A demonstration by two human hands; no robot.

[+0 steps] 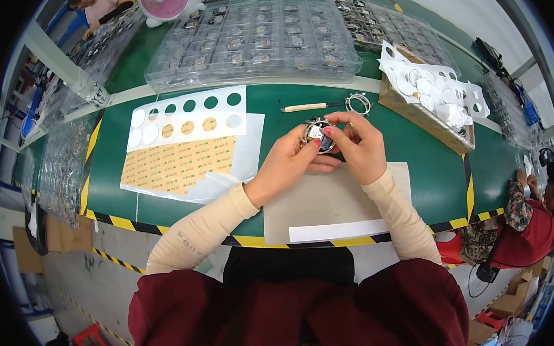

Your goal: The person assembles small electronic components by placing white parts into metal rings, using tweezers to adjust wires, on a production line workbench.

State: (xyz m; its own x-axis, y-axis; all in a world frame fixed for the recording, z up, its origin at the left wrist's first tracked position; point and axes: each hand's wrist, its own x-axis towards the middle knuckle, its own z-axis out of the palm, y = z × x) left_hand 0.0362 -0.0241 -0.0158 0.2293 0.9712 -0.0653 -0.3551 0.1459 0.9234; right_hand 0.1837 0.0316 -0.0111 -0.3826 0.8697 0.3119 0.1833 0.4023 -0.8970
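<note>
Above the middle of the bench I hold a small round metal-rimmed case (316,134) that looks like a watch case, with a pale block and dark parts inside it. My left hand (287,161) is closed round its left side and underside, thumb on the rim. On the other side my right hand (362,148) grips it, fingertips pressed at its upper right edge and over the inner parts. Below the hands lies a grey-beige mat (328,201) with a white paper strip (336,230) along its near edge.
Left of me are a white sheet with round cut-outs (190,128) and tan adhesive sheets (179,162). Beyond my hands lie a knife with a wooden handle (310,107) and metal rings (358,104). A box of white scraps (430,105) stands right, clear trays (251,43) behind. Other people sit nearby.
</note>
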